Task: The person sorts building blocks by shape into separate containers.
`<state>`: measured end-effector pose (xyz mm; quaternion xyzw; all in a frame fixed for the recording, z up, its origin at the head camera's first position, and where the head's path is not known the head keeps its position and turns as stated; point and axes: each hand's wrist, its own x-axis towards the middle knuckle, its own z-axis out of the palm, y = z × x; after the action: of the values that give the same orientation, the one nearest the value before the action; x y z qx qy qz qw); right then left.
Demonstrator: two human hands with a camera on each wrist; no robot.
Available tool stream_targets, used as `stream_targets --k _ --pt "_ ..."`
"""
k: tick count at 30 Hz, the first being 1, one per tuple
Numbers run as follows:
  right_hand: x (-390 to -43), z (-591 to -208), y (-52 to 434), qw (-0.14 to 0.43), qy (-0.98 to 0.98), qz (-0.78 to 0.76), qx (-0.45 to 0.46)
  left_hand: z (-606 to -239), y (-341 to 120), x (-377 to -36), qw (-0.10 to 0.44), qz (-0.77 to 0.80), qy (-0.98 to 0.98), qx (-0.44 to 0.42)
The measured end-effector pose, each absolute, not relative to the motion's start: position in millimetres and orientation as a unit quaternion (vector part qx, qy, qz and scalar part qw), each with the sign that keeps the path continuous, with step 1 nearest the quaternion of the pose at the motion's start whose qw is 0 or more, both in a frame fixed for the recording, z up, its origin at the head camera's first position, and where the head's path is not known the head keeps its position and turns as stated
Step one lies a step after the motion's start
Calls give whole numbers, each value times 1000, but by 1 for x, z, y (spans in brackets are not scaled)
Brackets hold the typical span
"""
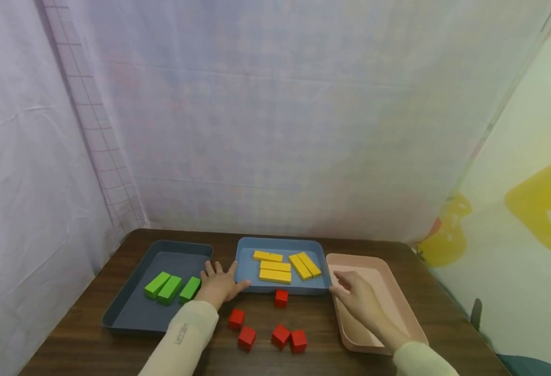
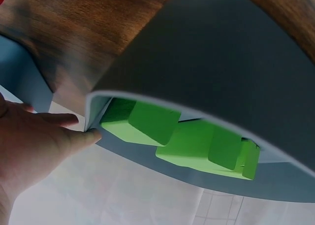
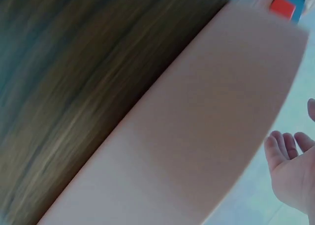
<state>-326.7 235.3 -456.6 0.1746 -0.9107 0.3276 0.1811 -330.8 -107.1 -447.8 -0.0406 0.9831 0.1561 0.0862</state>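
My left hand (image 1: 219, 284) has its fingers spread over the gap between the dark grey tray (image 1: 136, 310) and the blue tray (image 1: 280, 289). In the left wrist view one fingertip is right at the dark tray's rim. Three green blocks (image 1: 169, 290) lie in that tray. Flat yellow blocks (image 1: 275, 275), several in all, lie in the blue tray. Over the left rim of the pink tray (image 1: 374, 267) hovers my right hand (image 1: 361, 300), fingers loosely bent and nothing in them. The right wrist view shows its fingers (image 3: 290, 146) beyond the tray's wall.
Several red cubes (image 1: 281, 336) lie on the dark wooden table (image 1: 322, 360) in front of the blue tray, one close to its front wall. A white curtain (image 1: 275, 130) hangs behind the table. Yellow figures (image 1: 444, 240) decorate the right wall.
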Motion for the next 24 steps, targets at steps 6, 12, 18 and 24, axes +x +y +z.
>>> stream_targets --k 6,12,18,24 --pt "-310 -457 212 122 -902 367 192 -447 -107 -329 83 157 983 -39" --pt "-296 -461 199 50 -904 379 194 -449 -107 -330 80 154 984 -38" --pt "-289 -471 197 21 -896 351 271 -447 -106 -329 80 150 985 -37" --pt "-286 -476 197 -19 -891 328 313 -448 -106 -329 81 157 984 -38"
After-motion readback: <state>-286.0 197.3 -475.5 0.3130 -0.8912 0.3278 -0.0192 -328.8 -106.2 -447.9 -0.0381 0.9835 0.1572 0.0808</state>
